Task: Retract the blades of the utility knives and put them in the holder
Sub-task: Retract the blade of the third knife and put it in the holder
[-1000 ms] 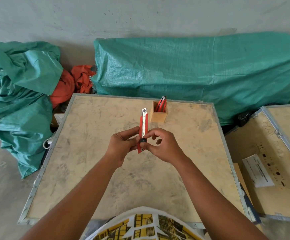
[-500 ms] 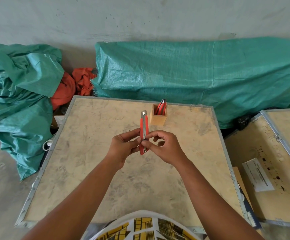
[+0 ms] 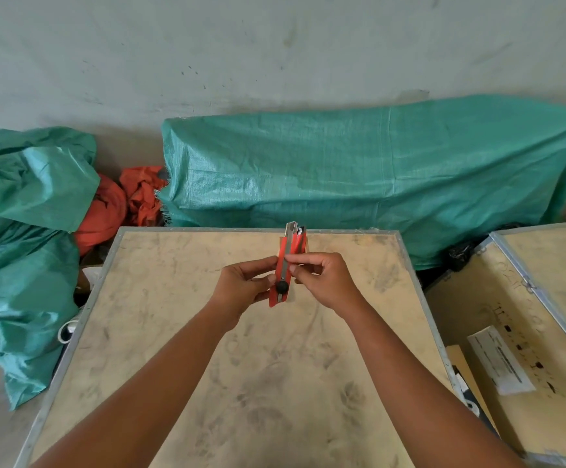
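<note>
Utility knife [image 3: 282, 268], red, held upright above the surface [image 3: 241, 383] near its far edge; left hand [image 3: 241, 287] and right hand [image 3: 325, 282] both pinch its body. Holder [image 3: 305, 244] stands mostly hidden behind the knife. Green tarpaulin [image 3: 359, 170] lies beyond the far edge, against a grey wall.

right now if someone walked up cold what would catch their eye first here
Probably the red utility knife, held upright in the middle of the view above the wooden tabletop, pinched between the left hand and right hand. Next, the big green tarp draped along the wall behind the table, and the bunched orange cloth to its left.
</note>
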`<action>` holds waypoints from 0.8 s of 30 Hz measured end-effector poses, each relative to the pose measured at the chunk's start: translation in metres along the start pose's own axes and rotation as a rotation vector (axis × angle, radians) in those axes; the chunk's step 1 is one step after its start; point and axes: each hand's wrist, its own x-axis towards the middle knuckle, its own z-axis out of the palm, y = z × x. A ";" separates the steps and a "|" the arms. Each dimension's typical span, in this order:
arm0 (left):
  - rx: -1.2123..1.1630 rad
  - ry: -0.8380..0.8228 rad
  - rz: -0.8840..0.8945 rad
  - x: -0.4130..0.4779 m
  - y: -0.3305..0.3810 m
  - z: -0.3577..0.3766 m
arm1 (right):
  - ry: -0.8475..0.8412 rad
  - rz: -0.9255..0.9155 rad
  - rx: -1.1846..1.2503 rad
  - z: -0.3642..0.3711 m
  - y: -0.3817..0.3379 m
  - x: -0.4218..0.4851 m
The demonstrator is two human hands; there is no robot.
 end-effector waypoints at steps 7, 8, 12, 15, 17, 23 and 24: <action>0.091 0.061 -0.011 0.075 0.009 0.012 | 0.147 -0.005 -0.036 -0.017 0.031 0.061; 0.127 0.083 -0.013 0.087 0.005 0.012 | 0.180 -0.011 -0.061 -0.019 0.038 0.070; 0.416 0.106 -0.036 0.136 -0.017 0.010 | 0.286 -0.036 -0.150 -0.016 0.068 0.099; 0.566 0.023 -0.078 0.169 -0.029 0.009 | 0.331 -0.047 -0.200 -0.006 0.086 0.111; 0.678 -0.044 -0.100 0.185 -0.035 0.009 | 0.326 -0.064 -0.240 0.001 0.096 0.115; 0.800 -0.105 -0.106 0.209 -0.051 0.007 | 0.258 -0.029 -0.315 0.021 0.118 0.117; 0.809 -0.102 -0.106 0.209 -0.052 0.007 | 0.239 -0.013 -0.325 0.022 0.120 0.116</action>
